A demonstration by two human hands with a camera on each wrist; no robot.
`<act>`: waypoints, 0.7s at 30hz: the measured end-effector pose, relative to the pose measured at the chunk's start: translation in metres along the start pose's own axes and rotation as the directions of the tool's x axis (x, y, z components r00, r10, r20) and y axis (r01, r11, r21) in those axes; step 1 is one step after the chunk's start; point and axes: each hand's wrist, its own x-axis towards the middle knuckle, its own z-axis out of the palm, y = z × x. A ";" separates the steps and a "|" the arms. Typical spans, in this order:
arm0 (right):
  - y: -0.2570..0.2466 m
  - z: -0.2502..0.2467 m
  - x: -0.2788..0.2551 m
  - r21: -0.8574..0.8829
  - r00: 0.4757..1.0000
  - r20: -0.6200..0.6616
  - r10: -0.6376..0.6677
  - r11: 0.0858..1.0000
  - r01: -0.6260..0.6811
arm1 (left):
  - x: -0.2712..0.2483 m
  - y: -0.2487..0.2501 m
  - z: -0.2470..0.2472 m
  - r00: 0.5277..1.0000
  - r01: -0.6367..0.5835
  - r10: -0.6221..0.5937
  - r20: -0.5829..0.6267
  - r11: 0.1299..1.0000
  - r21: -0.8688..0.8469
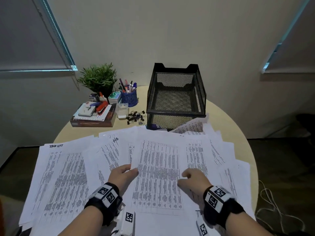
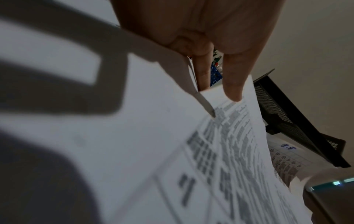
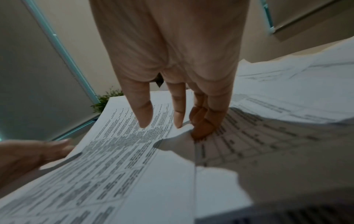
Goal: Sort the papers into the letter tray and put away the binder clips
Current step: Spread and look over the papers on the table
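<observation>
Many printed sheets lie fanned over the round table (image 1: 221, 120). My left hand (image 1: 129, 171) pinches the left edge of the middle sheet (image 1: 158, 167); in the left wrist view the thumb of that hand (image 2: 218, 91) lies on the sheet (image 2: 229, 136) with a finger under it. My right hand (image 1: 185, 178) grips the same sheet's right edge; in the right wrist view its (image 3: 172, 121) outer fingers curl at the edge of the sheet (image 3: 124, 151), which is slightly raised. The empty black mesh letter tray (image 1: 201, 92) stands behind the papers. Several binder clips (image 1: 136, 116) lie loose left of the tray.
A small clear box (image 1: 123, 110) sits beside the clips. Behind it are a blue pen cup (image 1: 129, 97), a green plant (image 1: 98, 77) and a book stacked with a stapler and small items (image 1: 93, 120). Some papers overhang the table's front and right edges. A cable lies on the floor at right.
</observation>
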 end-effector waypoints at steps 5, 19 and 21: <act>0.003 0.003 0.006 0.028 0.990 -0.140 0.031 0.999 -0.027 | 0.003 -0.002 -0.008 0.998 -0.012 0.025 -0.062 0.981 0.196; -0.012 0.004 0.001 0.130 0.978 -0.171 -0.120 0.981 0.144 | 0.005 0.006 -0.049 0.968 -0.249 0.253 -0.007 0.957 0.152; -0.025 0.017 0.000 0.207 0.983 -0.120 -0.142 0.964 0.165 | 0.004 0.008 -0.052 0.968 -0.249 0.248 0.029 0.964 0.094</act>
